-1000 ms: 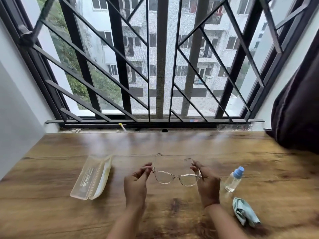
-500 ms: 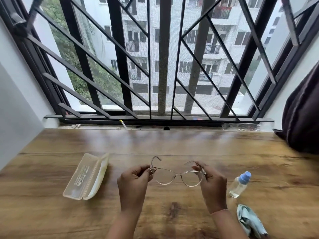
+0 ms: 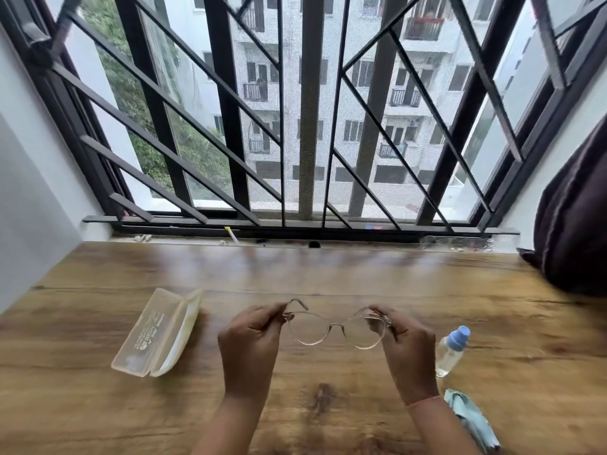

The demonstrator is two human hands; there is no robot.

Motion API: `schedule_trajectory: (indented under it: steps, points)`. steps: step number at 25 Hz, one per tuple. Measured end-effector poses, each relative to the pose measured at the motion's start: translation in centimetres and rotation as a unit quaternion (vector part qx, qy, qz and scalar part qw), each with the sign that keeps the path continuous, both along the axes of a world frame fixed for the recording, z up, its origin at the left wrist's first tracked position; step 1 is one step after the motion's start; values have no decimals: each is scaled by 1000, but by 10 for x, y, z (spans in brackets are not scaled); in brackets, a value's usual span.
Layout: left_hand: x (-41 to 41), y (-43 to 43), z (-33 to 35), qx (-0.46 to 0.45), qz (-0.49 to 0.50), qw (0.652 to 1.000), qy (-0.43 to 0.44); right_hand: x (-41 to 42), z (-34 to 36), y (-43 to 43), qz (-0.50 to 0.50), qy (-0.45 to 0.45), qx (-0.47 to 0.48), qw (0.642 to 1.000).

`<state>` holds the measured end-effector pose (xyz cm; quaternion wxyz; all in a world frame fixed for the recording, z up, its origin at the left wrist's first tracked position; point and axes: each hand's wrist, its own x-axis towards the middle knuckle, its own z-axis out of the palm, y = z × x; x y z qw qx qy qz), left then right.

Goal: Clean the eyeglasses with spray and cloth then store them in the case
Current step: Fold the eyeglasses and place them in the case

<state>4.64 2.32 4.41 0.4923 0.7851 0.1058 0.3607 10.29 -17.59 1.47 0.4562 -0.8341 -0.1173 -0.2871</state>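
The case (image 3: 157, 333) lies open at the left of the wooden table (image 3: 82, 405), lid hinged back, probably so the glasses can go straight in once cleaned. To its right, the left hand (image 3: 249, 343) pinches one end of the eyeglasses (image 3: 335, 326) between curled fingers and thumb, and the right hand (image 3: 407, 346) pinches the other end the same way. The frame hangs between them above the table, lenses toward the person, which reads as an inspection before spraying (whether the lenses are wet I cannot tell). The spray bottle (image 3: 451, 351) stands upright just beside the right hand, and the cloth (image 3: 469, 418) lies crumpled near the forearm, both within easy reach. The table is glossy wood grain, set against a barred window (image 3: 308, 110), with a pale wall (image 3: 26, 192) at left and a dark curtain (image 3: 578, 231) at right.
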Motion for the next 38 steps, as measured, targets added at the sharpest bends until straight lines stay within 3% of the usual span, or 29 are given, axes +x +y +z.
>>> schedule_trajectory:
  steps: [6, 9, 12, 16, 21, 24, 27, 29, 31, 34, 38]
  points:
    - [0, 21, 29, 9, -23, 990, 139, 1, 36, -13, 26, -86, -118, 989]
    - [-7, 16, 65, 65, 18, 995, 70, 3, 53, -21, 5, -126, -187, 974]
    - [-9, -18, 95, 138, -38, 990, -12, 2, 60, -19, -20, -130, -212, 968]
    - [-2, -48, 98, 209, -116, 971, 28, -3, 63, -11, -3, -138, -219, 966]
    - [1, -46, 89, 330, -85, 940, 29, -8, 77, -4, -8, -162, -236, 958]
    - [4, -42, 81, 339, -53, 939, -15, -11, 90, 0, 1, -177, -230, 957]
    - [7, -35, 73, 234, 9, 969, -81, -15, 110, 8, 74, -224, -184, 954]
    - [10, -28, 67, 83, 39, 990, -110, -27, 128, 7, 82, -252, -109, 958]
    - [14, -22, 63, -69, 47, 989, -121, -44, 139, 1, 36, -302, 4, 952]
    - [20, -13, 57, -294, 0, 945, -143, -55, 124, -8, -37, -289, 109, 950]
    - [25, -4, 45, -418, -66, 889, -178, -40, 83, -1, -3, -88, 59, 994]
